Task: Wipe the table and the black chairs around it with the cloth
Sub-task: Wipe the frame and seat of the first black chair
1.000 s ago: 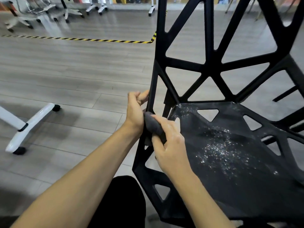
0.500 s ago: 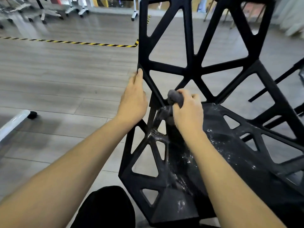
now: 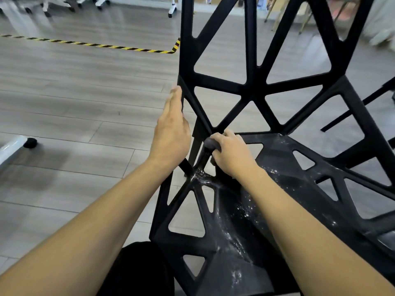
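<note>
A black lattice chair [image 3: 250, 90] fills the right of the head view, its seat [image 3: 284, 171] speckled with wet white flecks. My right hand [image 3: 232, 155] is closed around a bunched dark grey cloth [image 3: 210, 144] and presses it where the backrest's left struts meet the seat. My left hand [image 3: 172, 129] lies flat with fingers straight against the outer left edge of the backrest. The table is out of view.
Grey wood-plank floor [image 3: 74, 103] spreads to the left, crossed by a yellow-black tape line [image 3: 119, 47]. A white table leg with a black foot [image 3: 17, 146] sits at the left edge. White wheeled chair bases [image 3: 94, 2] stand far back. Another black chair's frame [image 3: 363, 105] shows on the right.
My right hand carried the cloth from the seat's front-left edge back to the base of the backrest. My left hand went from gripping the frame to lying flat and higher on its edge.
</note>
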A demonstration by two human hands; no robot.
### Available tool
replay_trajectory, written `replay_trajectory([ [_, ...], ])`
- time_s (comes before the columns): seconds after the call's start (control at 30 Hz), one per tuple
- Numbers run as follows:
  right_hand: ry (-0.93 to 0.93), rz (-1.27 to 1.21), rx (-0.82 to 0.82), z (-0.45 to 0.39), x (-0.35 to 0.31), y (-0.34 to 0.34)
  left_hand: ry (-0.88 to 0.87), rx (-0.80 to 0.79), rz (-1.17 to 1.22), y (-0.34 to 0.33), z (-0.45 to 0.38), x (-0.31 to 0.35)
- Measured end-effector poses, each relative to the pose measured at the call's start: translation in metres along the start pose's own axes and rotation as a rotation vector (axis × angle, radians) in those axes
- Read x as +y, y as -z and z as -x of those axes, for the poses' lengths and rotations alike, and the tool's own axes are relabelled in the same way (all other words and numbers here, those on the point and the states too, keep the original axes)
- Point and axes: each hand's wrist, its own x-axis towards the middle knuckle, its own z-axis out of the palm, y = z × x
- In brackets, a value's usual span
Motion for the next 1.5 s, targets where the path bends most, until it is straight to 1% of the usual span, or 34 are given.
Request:
replay_trajectory([
  [0.07, 0.055, 0.124, 0.024, 0.003, -0.002, 0.003, -0.025, 0.008, 0.013, -0.001, 0.000, -0.002],
  [0.13, 0.162, 0.299, 0.081, -0.004, -0.011, 0.005, -0.034, 0.005, 0.027, -0.003, 0.000, -0.005],
  [0.17, 0.205, 0.360, 0.081, -0.011, -0.016, 0.007, -0.041, 0.003, 0.031, -0.004, 0.001, -0.007],
  [0.23, 0.252, 0.464, 0.036, -0.024, -0.027, 0.012, -0.051, 0.004, 0.038, -0.005, 0.001, -0.010],
  [0.27, 0.244, 0.484, -0.003, -0.028, -0.031, 0.013, -0.051, 0.003, 0.041, -0.004, 0.000, -0.010],
  [0.37, 0.225, 0.436, -0.168, -0.028, -0.038, 0.018, -0.034, 0.014, 0.049, -0.004, 0.000, -0.011],
  [0.43, 0.286, 0.347, -0.250, -0.017, -0.046, 0.023, -0.024, 0.012, 0.046, -0.004, 0.000, -0.009],
  [0.53, 0.390, 0.146, -0.256, 0.012, -0.051, 0.022, -0.007, 0.013, 0.057, -0.004, 0.000, -0.007],
  [0.6, 0.349, 0.044, -0.227, 0.019, -0.042, 0.021, -0.010, 0.022, 0.059, -0.003, 0.000, -0.007],
  [0.63, 0.285, 0.026, -0.185, 0.014, -0.034, 0.019, -0.012, 0.022, 0.061, -0.003, 0.000, -0.007],
  [0.73, 0.004, -0.048, -0.024, -0.001, -0.011, 0.007, -0.013, 0.026, 0.071, -0.002, 0.002, -0.007],
  [0.77, -0.042, -0.100, 0.015, 0.000, -0.008, 0.001, -0.014, 0.027, 0.075, -0.002, 0.002, -0.007],
  [0.9, -0.022, -0.316, 0.100, 0.043, -0.026, -0.016, -0.024, 0.025, 0.080, -0.003, 0.000, -0.007],
  [1.03, -0.005, -0.367, 0.145, 0.093, -0.054, -0.019, 0.000, 0.022, 0.077, 0.000, 0.003, -0.003],
  [1.17, 0.035, -0.341, 0.145, 0.122, -0.060, -0.014, 0.038, 0.024, 0.100, 0.004, 0.006, 0.003],
  [1.23, 0.052, -0.232, 0.167, 0.118, -0.058, -0.017, 0.041, 0.039, 0.092, 0.005, 0.007, 0.005],
  [1.3, -0.010, -0.118, 0.196, 0.096, -0.050, -0.020, 0.040, 0.043, 0.084, 0.006, 0.007, 0.006],
  [1.33, -0.059, -0.095, 0.172, 0.084, -0.047, -0.019, 0.036, 0.043, 0.082, 0.007, 0.007, 0.006],
  [1.4, -0.096, -0.097, 0.126, 0.073, -0.048, -0.020, 0.020, 0.039, 0.072, 0.008, 0.007, 0.006],
  [1.43, -0.088, -0.103, 0.130, 0.077, -0.051, -0.020, 0.009, 0.036, 0.069, 0.008, 0.007, 0.006],
  [1.5, -0.015, -0.107, 0.161, 0.099, -0.062, -0.020, -0.007, 0.041, 0.060, 0.007, 0.006, 0.004],
])
